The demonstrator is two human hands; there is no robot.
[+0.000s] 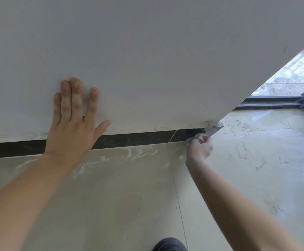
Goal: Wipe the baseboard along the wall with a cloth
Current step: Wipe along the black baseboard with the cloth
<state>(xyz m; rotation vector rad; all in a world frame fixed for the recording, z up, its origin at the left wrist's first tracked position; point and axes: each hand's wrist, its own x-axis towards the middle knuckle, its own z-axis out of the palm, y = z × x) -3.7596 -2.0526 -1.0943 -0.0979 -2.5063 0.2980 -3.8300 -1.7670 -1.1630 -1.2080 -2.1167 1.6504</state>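
Note:
A dark baseboard [135, 140] runs along the foot of the white wall [147, 60], ending at the wall's corner on the right. My right hand [200, 148] grips a small pale cloth [196, 137] and holds it against the baseboard close to that corner. My left hand [73, 124] lies flat on the wall with fingers spread, its palm covering part of the baseboard further left.
The floor [129, 196] is pale tile with white dusty smears near the baseboard. A dark shoe [169, 244] shows at the bottom edge. Past the wall corner, a grey sliding-door track [274, 104] crosses the floor.

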